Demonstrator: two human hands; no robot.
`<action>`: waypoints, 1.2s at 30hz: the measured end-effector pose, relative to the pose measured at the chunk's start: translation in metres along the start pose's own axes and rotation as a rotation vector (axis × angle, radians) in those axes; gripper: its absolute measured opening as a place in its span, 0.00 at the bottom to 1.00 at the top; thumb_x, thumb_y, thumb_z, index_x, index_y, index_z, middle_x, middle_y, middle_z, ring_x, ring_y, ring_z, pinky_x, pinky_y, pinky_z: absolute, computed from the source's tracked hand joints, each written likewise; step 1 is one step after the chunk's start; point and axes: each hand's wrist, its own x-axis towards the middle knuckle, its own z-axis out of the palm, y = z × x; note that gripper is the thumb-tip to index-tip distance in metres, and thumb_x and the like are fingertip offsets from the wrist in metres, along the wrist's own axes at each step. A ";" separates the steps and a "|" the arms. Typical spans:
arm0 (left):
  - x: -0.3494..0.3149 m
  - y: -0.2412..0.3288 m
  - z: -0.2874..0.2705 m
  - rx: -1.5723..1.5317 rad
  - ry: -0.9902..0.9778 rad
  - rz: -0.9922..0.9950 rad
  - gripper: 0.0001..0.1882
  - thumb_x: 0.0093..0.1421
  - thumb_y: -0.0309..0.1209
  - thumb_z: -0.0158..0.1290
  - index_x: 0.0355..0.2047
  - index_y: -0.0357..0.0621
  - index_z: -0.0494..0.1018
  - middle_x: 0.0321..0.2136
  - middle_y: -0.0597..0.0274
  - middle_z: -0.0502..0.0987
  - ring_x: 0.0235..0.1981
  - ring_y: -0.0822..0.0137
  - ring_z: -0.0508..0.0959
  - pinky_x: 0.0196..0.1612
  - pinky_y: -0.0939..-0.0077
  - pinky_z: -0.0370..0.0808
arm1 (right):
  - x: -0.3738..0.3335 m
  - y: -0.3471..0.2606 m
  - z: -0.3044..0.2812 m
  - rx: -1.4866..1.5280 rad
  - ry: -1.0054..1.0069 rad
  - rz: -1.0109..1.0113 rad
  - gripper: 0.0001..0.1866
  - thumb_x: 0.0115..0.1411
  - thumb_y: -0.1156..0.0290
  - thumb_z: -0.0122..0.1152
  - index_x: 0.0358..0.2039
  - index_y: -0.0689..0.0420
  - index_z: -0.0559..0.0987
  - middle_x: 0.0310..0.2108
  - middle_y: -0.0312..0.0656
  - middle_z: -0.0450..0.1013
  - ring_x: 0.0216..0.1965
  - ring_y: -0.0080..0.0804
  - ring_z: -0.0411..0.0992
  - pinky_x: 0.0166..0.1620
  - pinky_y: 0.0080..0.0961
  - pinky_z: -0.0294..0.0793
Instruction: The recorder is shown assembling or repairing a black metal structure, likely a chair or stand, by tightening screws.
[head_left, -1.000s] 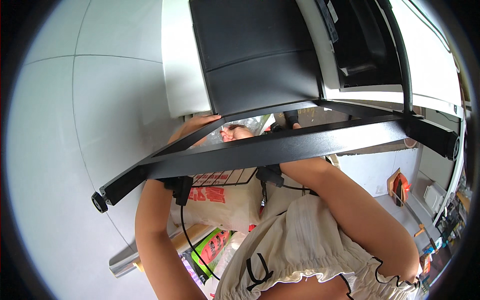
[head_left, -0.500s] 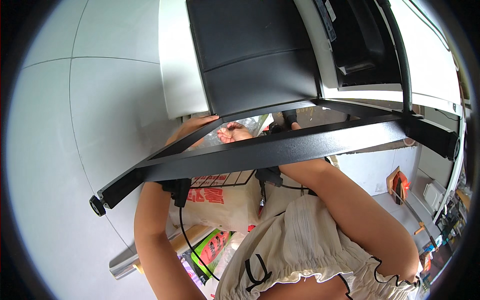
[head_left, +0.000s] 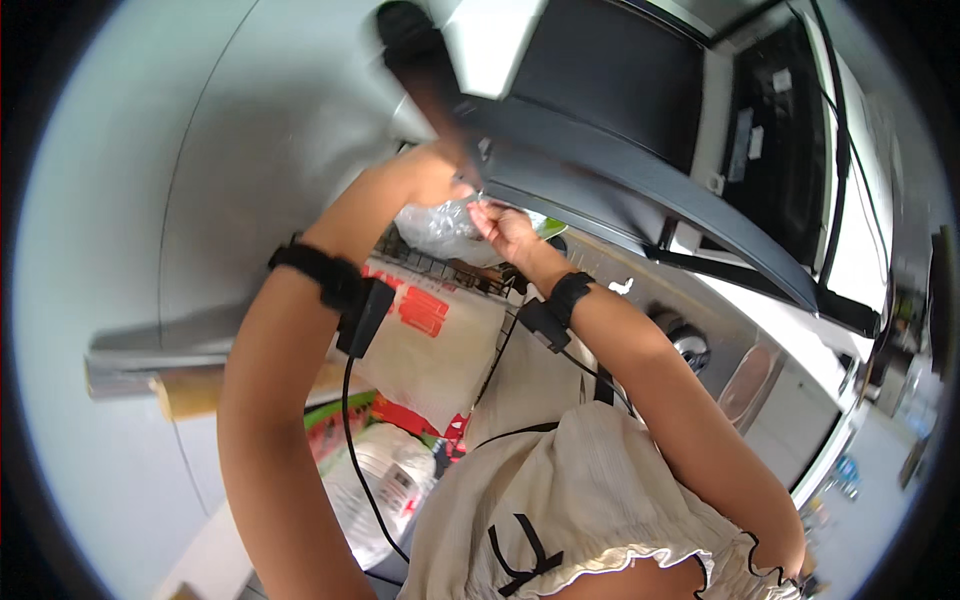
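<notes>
Both my arms are raised in front of me, hands meeting just under the dark curved bar that sweeps across the top of the view. My left hand is up against the underside of that bar, and part of it is hidden there, so I cannot tell how its fingers are set. My right hand is pinched onto the crumpled clear plastic bag, fingers closed on its edge, the bag hanging between my two hands and just above the wire rack. There's a black band on each wrist, with a cable trailing down from the left one. Below my hands sits a white bag with red patches, and further down a clear plastic bottle lies on its side.
</notes>
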 end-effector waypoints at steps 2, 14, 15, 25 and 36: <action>0.005 -0.019 0.016 0.002 0.043 0.027 0.19 0.55 0.44 0.50 0.41 0.46 0.74 0.36 0.44 0.74 0.40 0.50 0.74 0.46 0.64 0.69 | -0.003 0.000 0.000 -0.148 -0.061 -0.013 0.03 0.56 0.83 0.49 0.32 0.67 0.69 0.34 0.50 0.71 0.38 0.38 0.73 0.42 0.24 0.78; -0.016 0.026 0.012 -0.096 0.296 -0.138 0.16 0.56 0.37 0.50 0.27 0.33 0.74 0.29 0.41 0.74 0.36 0.45 0.74 0.41 0.59 0.70 | -0.008 -0.016 0.000 -0.154 -0.055 0.036 0.05 0.55 0.85 0.52 0.32 0.70 0.69 0.33 0.50 0.71 0.39 0.44 0.73 0.46 0.32 0.76; -0.017 0.028 0.011 -0.079 0.272 -0.148 0.16 0.56 0.37 0.50 0.27 0.32 0.74 0.29 0.41 0.74 0.36 0.45 0.74 0.41 0.59 0.70 | -0.006 -0.016 0.000 -0.127 -0.041 0.028 0.04 0.55 0.84 0.52 0.32 0.70 0.69 0.33 0.50 0.71 0.39 0.43 0.73 0.47 0.32 0.76; -0.018 0.030 0.023 -0.196 0.357 -0.247 0.16 0.57 0.37 0.49 0.26 0.34 0.74 0.28 0.42 0.74 0.35 0.46 0.74 0.39 0.59 0.70 | -0.007 -0.010 0.006 -0.034 0.001 0.009 0.05 0.56 0.85 0.49 0.33 0.72 0.67 0.36 0.52 0.70 0.41 0.46 0.72 0.48 0.33 0.76; -0.021 0.029 0.025 -0.216 0.402 -0.192 0.16 0.58 0.34 0.48 0.24 0.30 0.73 0.25 0.41 0.74 0.33 0.45 0.74 0.38 0.57 0.70 | -0.008 -0.006 0.012 0.050 0.048 -0.006 0.09 0.56 0.87 0.45 0.38 0.69 0.66 0.38 0.49 0.66 0.44 0.44 0.69 0.49 0.37 0.75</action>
